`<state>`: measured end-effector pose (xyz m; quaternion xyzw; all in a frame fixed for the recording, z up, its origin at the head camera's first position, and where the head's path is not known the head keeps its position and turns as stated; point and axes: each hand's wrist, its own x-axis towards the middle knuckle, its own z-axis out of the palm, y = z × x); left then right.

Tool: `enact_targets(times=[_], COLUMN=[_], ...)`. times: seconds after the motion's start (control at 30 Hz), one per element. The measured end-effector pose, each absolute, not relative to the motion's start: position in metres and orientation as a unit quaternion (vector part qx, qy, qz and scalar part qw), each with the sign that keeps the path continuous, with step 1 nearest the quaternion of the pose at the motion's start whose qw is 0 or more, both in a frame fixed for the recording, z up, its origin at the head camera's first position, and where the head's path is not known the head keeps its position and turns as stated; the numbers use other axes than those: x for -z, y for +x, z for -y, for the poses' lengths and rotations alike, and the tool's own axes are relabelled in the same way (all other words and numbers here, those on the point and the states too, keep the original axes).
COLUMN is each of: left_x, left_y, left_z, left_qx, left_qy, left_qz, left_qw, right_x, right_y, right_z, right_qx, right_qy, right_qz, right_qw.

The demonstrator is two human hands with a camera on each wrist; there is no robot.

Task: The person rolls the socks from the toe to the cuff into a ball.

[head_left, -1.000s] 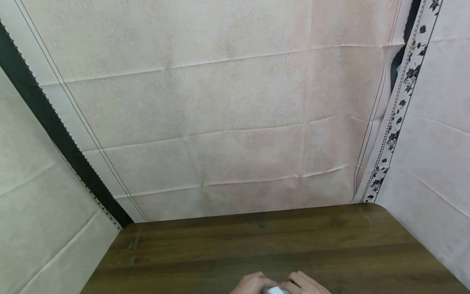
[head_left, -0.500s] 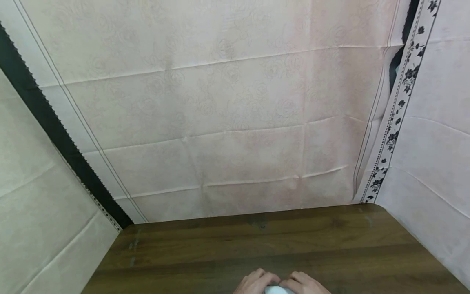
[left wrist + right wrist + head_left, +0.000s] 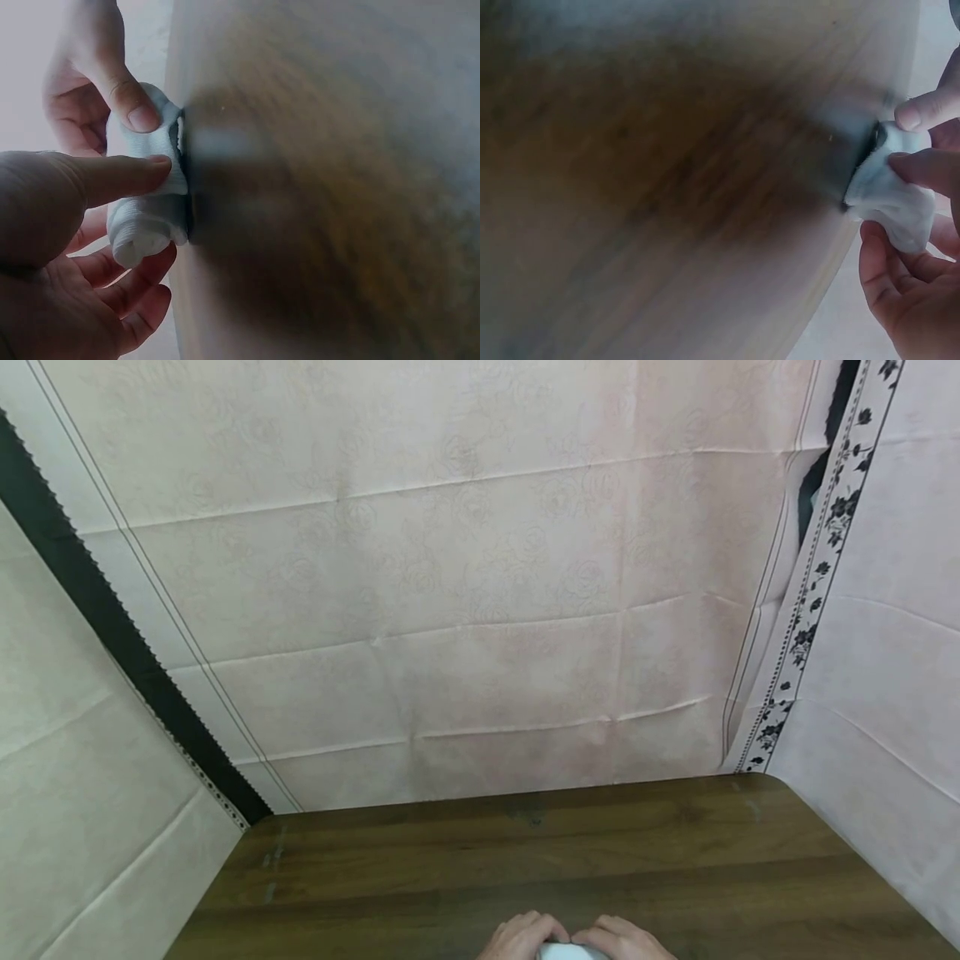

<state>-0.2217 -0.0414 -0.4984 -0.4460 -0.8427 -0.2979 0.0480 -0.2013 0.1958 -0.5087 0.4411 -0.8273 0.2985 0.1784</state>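
Note:
At the bottom edge of the head view, my left hand [image 3: 520, 937] and right hand [image 3: 624, 938] meet over a white sock [image 3: 567, 952]. The left wrist view shows the sock [image 3: 150, 214] as a rolled, ribbed bundle at the table's edge. My left thumb presses its upper side while fingers curl underneath; the right hand [image 3: 94, 82] pinches its far end with the thumb on top. From the right wrist view, the right hand [image 3: 919, 277] grips the near end of the sock [image 3: 892, 195], and the left thumb touches the far end. Its underside is mostly hidden.
A brown wooden table [image 3: 480, 868] stretches ahead of the hands, with its near edge right beside the sock. Pale patterned cloth [image 3: 465, 568] hangs behind it, and more pale cloth hangs at left and right. A dark strip [image 3: 135, 618] runs along the left corner.
The fingers have shifted slightly over the sock. A greyish opening seen between the hands a second ago has given way to a smooth, pale rounded top. The hands stay in nearly the same place.

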Motion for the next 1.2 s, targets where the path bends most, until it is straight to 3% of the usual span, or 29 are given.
enact_targets(times=[0.37, 0.6, 0.8, 0.97, 1.2], left_x=[0.489, 0.478, 0.493, 0.529, 0.551], left_y=[-0.224, -0.222, -0.233, -0.251, -0.259], left_z=[0.042, 0.042, 0.046, 0.046, 0.048], left_qx=[0.305, 0.414, 0.44, 0.434, 0.404], left_qy=[-0.445, -0.347, -0.347, -0.37, -0.421], left_qz=[0.842, 0.834, 0.815, 0.811, 0.81], left_qw=[0.028, -0.111, -0.145, -0.134, -0.06], right_x=[0.507, 0.507, 0.506, 0.504, 0.505], right_y=[-0.199, -0.198, -0.197, -0.197, -0.201], right_z=[-0.195, -0.195, -0.194, -0.194, -0.196], right_qx=[-0.282, -0.273, -0.287, -0.308, -0.312], right_qy=[0.43, 0.427, 0.427, 0.431, 0.441], right_qz=[0.83, 0.828, 0.827, 0.826, 0.819], right_qw=[0.217, 0.241, 0.229, 0.193, 0.195])
